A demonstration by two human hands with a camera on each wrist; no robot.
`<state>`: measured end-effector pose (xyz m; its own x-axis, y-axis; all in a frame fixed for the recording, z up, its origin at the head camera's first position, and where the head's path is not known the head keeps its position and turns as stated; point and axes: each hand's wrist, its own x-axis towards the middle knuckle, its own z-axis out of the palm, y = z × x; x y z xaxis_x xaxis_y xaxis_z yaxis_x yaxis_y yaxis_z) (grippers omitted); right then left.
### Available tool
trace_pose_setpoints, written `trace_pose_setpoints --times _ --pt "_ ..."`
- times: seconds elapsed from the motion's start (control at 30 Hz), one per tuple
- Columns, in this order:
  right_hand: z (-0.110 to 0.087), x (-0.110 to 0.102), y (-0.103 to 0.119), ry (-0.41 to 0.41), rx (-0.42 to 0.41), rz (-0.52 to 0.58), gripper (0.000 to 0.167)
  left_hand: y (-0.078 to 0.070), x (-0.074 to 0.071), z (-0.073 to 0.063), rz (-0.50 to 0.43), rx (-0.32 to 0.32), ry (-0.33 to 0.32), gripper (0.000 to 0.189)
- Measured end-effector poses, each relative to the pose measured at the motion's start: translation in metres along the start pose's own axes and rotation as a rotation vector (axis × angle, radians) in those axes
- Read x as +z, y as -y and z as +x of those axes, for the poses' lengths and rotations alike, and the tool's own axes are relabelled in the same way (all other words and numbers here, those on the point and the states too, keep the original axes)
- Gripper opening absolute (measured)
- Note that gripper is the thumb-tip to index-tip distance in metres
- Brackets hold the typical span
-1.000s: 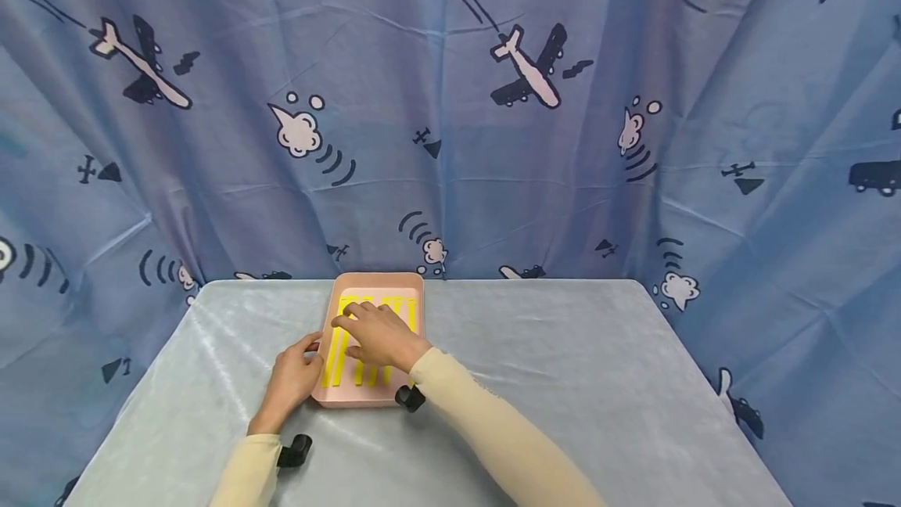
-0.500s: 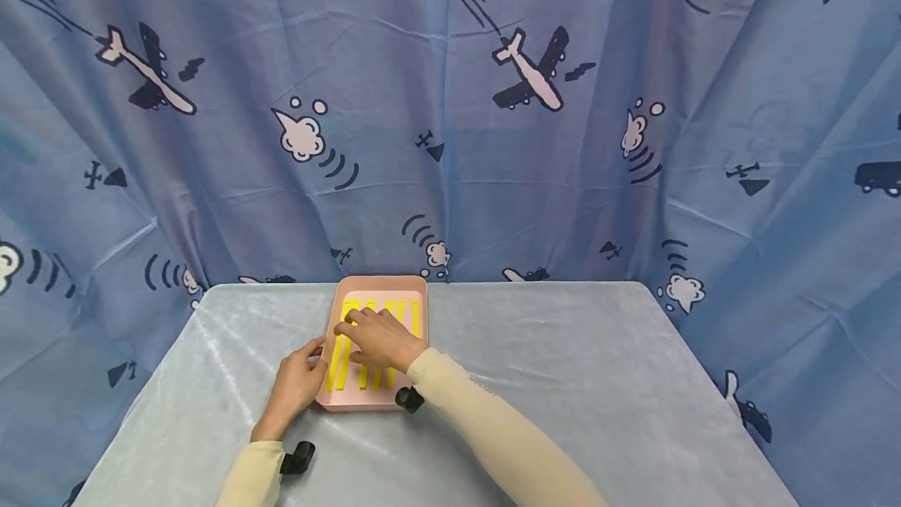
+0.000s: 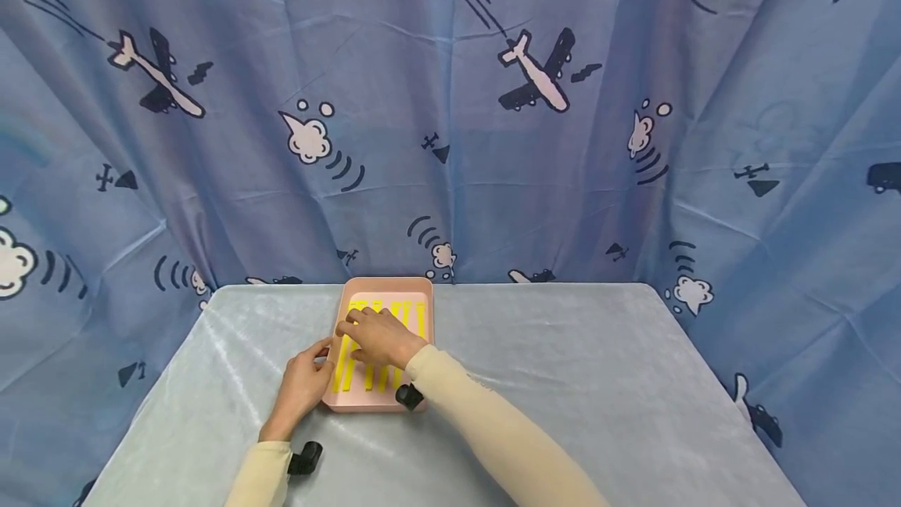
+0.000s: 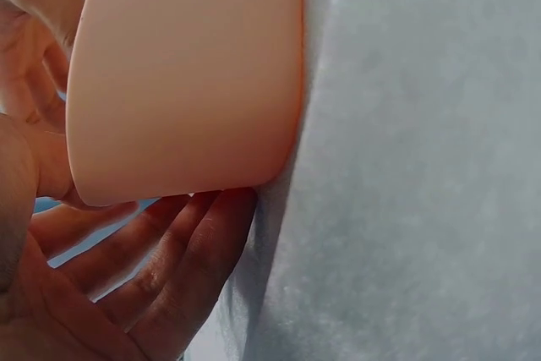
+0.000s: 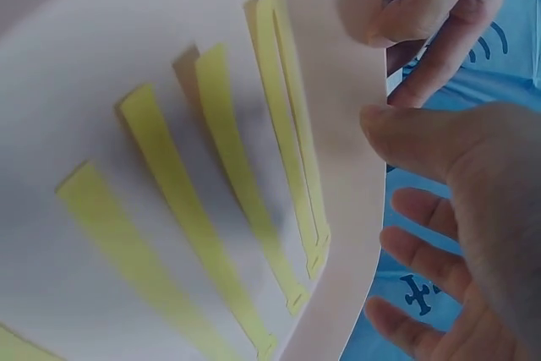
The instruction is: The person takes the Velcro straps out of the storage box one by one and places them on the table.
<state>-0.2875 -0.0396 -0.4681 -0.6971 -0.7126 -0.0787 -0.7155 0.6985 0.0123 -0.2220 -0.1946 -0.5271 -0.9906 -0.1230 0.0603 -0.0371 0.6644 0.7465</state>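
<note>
A pink tray (image 3: 389,285) with several flat yellow strips (image 5: 173,188) in it stands left of centre on the table in the head view. My left hand (image 3: 300,387) holds the tray at its left side. In the left wrist view the thumb lies at the rim and the fingers touch the outer wall. Over the tray's left half, my right hand (image 3: 380,339) has its fingers apart and loosely bent. The right wrist view shows nothing between its thumb and fingers. Part of the strips is hidden beneath this hand in the head view.
A pale grey cloth covers the table (image 3: 563,382). Behind it hangs a blue curtain (image 3: 394,61) printed with airplanes and clouds. The tray's far end lies at the table's back edge. A small black device (image 3: 306,458) sits at the left wrist, and another (image 3: 409,397) at the right.
The head view has shifted, so the curtain, table and tray appear slightly further right and lower. Both hands keep nearly the same place at the tray.
</note>
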Motion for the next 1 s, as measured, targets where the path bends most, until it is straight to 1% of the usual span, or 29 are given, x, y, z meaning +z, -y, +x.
trace_pose_setpoints --times 0.13,0.33,0.5,0.6,0.7,0.83,1.0 --pt "0.004 -0.001 -0.001 -0.011 -0.002 0.009 0.041 -0.002 0.001 0.001 -0.003 0.011 -0.005 0.047" --pt "0.008 0.004 -0.001 0.014 -0.012 0.001 0.037 -0.001 0.001 0.000 -0.013 0.004 0.015 0.047" --pt "0.009 0.009 -0.002 0.034 -0.007 -0.019 0.033 0.000 0.003 -0.002 -0.022 0.003 0.011 0.048" --pt "0.009 0.012 -0.003 0.054 0.006 -0.013 0.033 0.000 0.004 -0.002 -0.015 0.009 0.015 0.048" --pt "0.009 0.014 -0.003 0.074 0.009 -0.015 0.034 -0.001 0.004 -0.001 -0.003 0.003 0.033 0.048" --pt "0.010 0.015 0.000 0.097 -0.014 -0.042 0.036 0.000 0.003 -0.001 -0.001 -0.002 0.038 0.047" --pt "0.012 0.016 0.003 0.104 -0.040 -0.093 0.039 0.000 0.002 -0.002 0.004 0.007 0.024 0.046"
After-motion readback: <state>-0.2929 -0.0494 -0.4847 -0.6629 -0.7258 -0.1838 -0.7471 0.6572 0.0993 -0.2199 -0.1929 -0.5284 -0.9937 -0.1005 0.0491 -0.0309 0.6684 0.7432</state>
